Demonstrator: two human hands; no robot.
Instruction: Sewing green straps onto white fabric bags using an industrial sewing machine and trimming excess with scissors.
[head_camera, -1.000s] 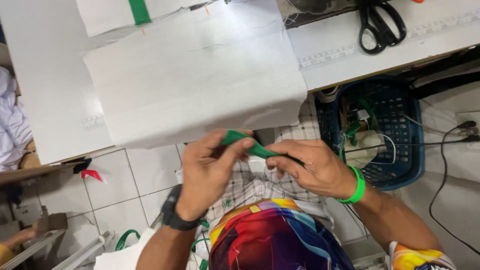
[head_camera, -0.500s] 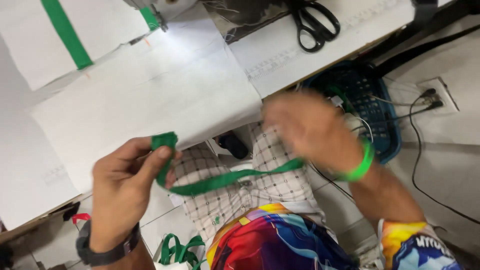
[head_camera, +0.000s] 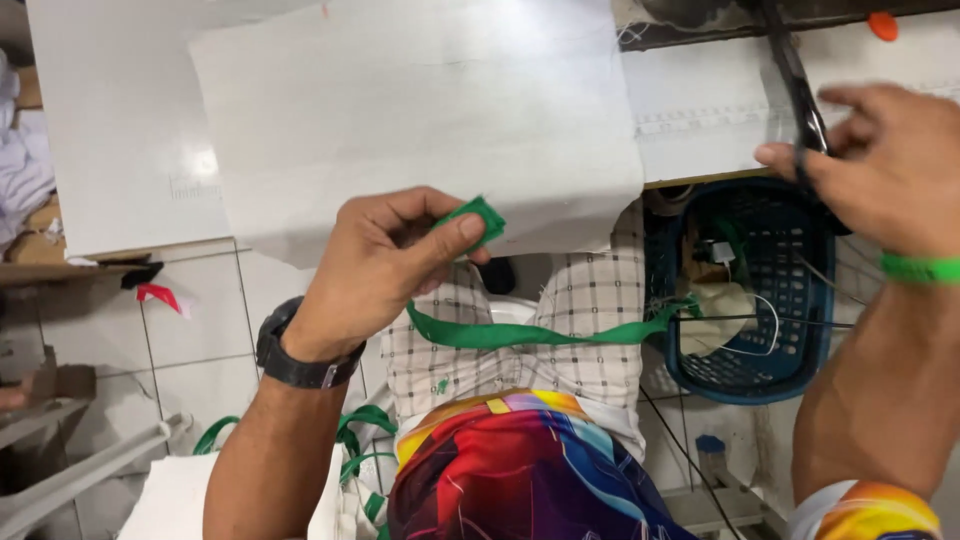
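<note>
Head view, looking down over the lap. Left hand (head_camera: 385, 255) is pinching the folded end of a green ribbon (head_camera: 530, 332) between thumb and forefinger, closed on it, just below the near edge of the table (head_camera: 110, 150). The ribbon is sagging from that pinch across the checked shorts (head_camera: 580, 300) and running right toward a blue basket (head_camera: 800, 370) on the floor, where its far end is getting lost among cords and scraps. A black watch (head_camera: 300, 358) is sitting on the left wrist.

Right hand (head_camera: 880, 165) is lifted at the table's right end, fingers curling around the black handles of scissors (head_camera: 795, 85), gripping them; the blades are pointing away, toward the top edge of the frame. A green wristband (head_camera: 920, 268) is circling that wrist.

A large white sheet (head_camera: 420, 110) is lying on the table, its near edge hanging over above the left hand. More green ribbon loops (head_camera: 360, 430) are lying low by the left forearm. A red scrap (head_camera: 160, 295) is lying on the tiled floor at left.
</note>
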